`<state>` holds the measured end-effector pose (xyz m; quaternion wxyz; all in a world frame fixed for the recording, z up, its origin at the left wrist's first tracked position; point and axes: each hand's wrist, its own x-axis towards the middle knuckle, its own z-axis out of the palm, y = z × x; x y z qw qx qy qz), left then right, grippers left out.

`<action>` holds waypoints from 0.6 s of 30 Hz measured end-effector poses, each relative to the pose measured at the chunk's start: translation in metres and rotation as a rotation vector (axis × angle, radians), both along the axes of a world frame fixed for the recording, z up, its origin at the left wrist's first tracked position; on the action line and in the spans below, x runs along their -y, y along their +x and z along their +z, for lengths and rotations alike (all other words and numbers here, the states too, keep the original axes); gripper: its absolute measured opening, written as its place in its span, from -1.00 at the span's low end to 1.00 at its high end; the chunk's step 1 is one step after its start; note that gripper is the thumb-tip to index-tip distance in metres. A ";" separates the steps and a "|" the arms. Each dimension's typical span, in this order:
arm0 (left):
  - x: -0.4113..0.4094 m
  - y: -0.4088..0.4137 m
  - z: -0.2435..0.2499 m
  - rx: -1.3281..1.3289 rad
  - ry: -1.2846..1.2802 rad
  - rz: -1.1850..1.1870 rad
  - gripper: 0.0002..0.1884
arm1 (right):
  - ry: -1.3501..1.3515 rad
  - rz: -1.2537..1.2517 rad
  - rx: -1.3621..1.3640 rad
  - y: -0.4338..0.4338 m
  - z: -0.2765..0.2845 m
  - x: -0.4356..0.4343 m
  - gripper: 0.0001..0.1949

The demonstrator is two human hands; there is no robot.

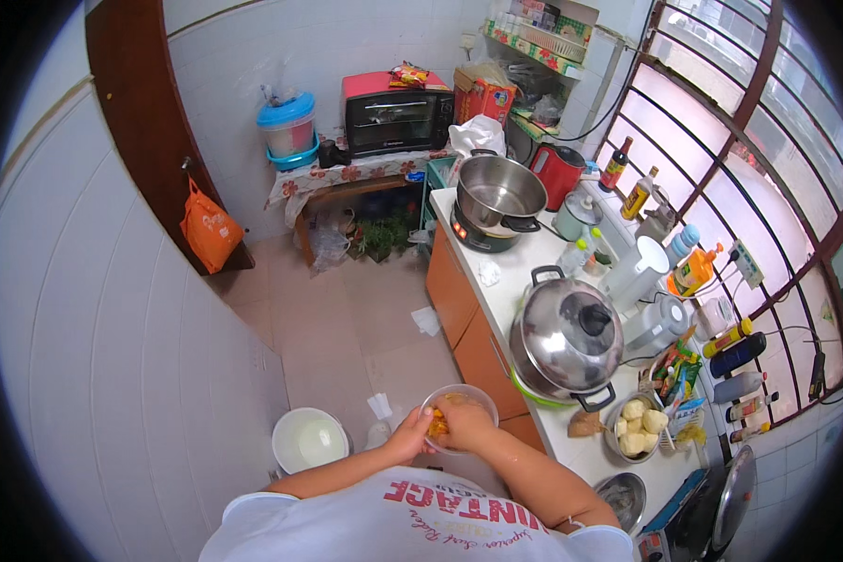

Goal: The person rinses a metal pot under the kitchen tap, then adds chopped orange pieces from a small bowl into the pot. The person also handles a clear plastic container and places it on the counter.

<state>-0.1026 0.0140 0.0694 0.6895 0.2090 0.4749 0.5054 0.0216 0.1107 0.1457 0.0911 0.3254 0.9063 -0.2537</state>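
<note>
My left hand (pixel 410 433) grips the side of a clear, round bowl (pixel 490 406), its thumb over the rim. The bowl is held up in front of my body, left of the counter edge. Inside lies orange-yellow food (pixel 437 426), wet-looking and partly covered by fingers. My right hand (pixel 462 423) reaches down into the bowl from the right. Its fingertips are hidden, so whether they grip any of the food does not show. A white bucket (pixel 312 442) with pale liquid stands on the floor to the left of the bowl.
Along the counter (pixel 493 286) stand a lidded steel pot (pixel 558 330), an uncovered pot (pixel 500 186) on an electric cooker and a bowl of pale peeled pieces (pixel 639 428). Bottles line the barred window. White papers (pixel 427 321) lie on the floor. A toaster oven (pixel 397 116) sits on the far table.
</note>
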 end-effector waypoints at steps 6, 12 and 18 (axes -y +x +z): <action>-0.085 -0.105 0.043 -0.100 -0.050 -0.125 -0.53 | 0.058 -0.062 -0.107 -0.088 0.045 -0.068 -0.39; -0.169 -0.168 0.054 -0.042 -0.063 -0.043 -0.56 | 0.226 -0.067 -0.270 -0.147 0.043 -0.143 -0.44; -0.254 -0.212 0.051 0.030 -0.075 -0.062 -0.55 | 0.174 -0.053 -0.350 -0.190 0.028 -0.235 -0.49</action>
